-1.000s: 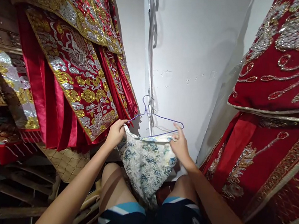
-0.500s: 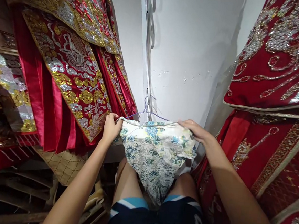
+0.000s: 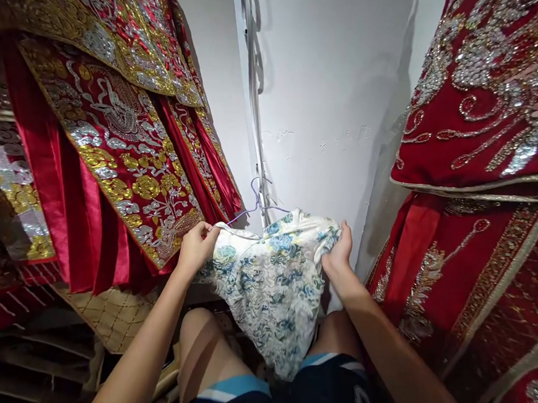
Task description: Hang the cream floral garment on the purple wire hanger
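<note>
A white garment with a blue and yellow floral print [image 3: 271, 288] hangs on a thin purple hanger [image 3: 253, 208] in front of my knees. My left hand [image 3: 195, 246] is closed on its left shoulder, thumb and fingers pinching the cloth near the end of the hanger. On the other side, my right hand [image 3: 339, 255] grips the garment's right shoulder or sleeve edge, with the cloth bunched by the thumb. The hanger's hook shows above the neckline, while its right end is hidden under the fabric.
Red costumes with gold and silver embroidery [image 3: 129, 134] hang at the left. Beaded red garments [image 3: 478, 143] hang close on the right. Behind the hanger, a white metal upright [image 3: 249, 94] runs up the pale wall [image 3: 324, 94]. Wooden slats [image 3: 28, 356] lie low at the left.
My right hand has shifted inward and turned from the top edge to the garment's side. The garment's right shoulder has risen and the hanger now tilts. My left hand keeps its pinch.
</note>
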The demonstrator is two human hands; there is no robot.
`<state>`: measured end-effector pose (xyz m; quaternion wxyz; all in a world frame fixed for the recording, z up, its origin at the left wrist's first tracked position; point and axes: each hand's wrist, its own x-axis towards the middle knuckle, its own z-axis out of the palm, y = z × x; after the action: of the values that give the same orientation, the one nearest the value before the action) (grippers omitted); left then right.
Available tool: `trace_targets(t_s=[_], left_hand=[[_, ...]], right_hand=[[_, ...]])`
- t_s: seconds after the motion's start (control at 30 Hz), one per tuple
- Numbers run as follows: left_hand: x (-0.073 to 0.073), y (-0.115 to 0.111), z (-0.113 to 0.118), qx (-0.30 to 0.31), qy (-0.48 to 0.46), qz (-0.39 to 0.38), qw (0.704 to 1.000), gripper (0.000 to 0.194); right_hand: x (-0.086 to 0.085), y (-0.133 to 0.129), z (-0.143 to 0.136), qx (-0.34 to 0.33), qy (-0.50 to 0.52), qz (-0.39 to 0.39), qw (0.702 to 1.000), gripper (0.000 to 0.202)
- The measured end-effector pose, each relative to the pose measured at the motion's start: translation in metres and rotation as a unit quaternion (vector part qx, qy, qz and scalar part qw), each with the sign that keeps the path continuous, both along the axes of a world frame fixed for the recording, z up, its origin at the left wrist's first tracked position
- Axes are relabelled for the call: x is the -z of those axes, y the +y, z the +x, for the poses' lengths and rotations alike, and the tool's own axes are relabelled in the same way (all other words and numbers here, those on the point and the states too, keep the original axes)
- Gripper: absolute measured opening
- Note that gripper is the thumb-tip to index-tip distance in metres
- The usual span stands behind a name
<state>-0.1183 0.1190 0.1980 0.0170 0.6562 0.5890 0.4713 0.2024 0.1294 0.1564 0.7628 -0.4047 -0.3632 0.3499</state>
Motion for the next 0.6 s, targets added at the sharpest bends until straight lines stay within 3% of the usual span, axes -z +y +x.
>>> trace_targets(t_s=[0.1, 0.2, 0.27, 0.33, 0.37, 0.43, 0.47, 0.5, 0.6], left_hand=[[-0.01, -0.003, 0.008, -0.021, 0.037, 0.002, 0.999, 0.03], [-0.011, -0.004, 0.011, -0.013, 0.051, -0.007, 0.999, 0.027], [-0.003, -0.003, 0.008, -0.004, 0.047, -0.005, 0.999, 0.022], [0.012, -0.002, 0.005, -0.001, 0.016, 0.014, 1.0, 0.019], [0.021, -0.001, 0.004, -0.005, -0.013, 0.032, 0.999, 0.02], [0.039, 0.001, 0.007, -0.017, -0.071, 0.067, 0.995, 0.024], [0.047, 0.003, 0.011, -0.022, -0.087, 0.072, 0.993, 0.026], [0.053, 0.005, 0.017, -0.021, -0.09, 0.066, 0.994, 0.028], [0.062, 0.018, 0.046, 0.03, -0.044, 0.007, 0.999, 0.028]], right_hand=[[-0.034, 0.01, -0.005, -0.059, 0.103, -0.007, 0.993, 0.046], [-0.057, -0.007, -0.021, -0.156, 0.063, 0.02, 0.986, 0.043], [-0.058, -0.035, -0.033, -0.237, 0.004, 0.048, 0.97, 0.043], [-0.053, -0.069, -0.04, -0.342, -0.092, 0.088, 0.931, 0.044], [-0.048, -0.085, -0.043, -0.404, -0.155, 0.12, 0.894, 0.046], [-0.038, -0.107, -0.045, -0.453, -0.251, 0.187, 0.835, 0.047], [-0.032, -0.111, -0.045, -0.432, -0.283, 0.21, 0.83, 0.044], [-0.026, -0.111, -0.045, -0.38, -0.302, 0.22, 0.846, 0.04], [0.003, -0.092, -0.042, -0.171, -0.304, 0.143, 0.926, 0.039]])
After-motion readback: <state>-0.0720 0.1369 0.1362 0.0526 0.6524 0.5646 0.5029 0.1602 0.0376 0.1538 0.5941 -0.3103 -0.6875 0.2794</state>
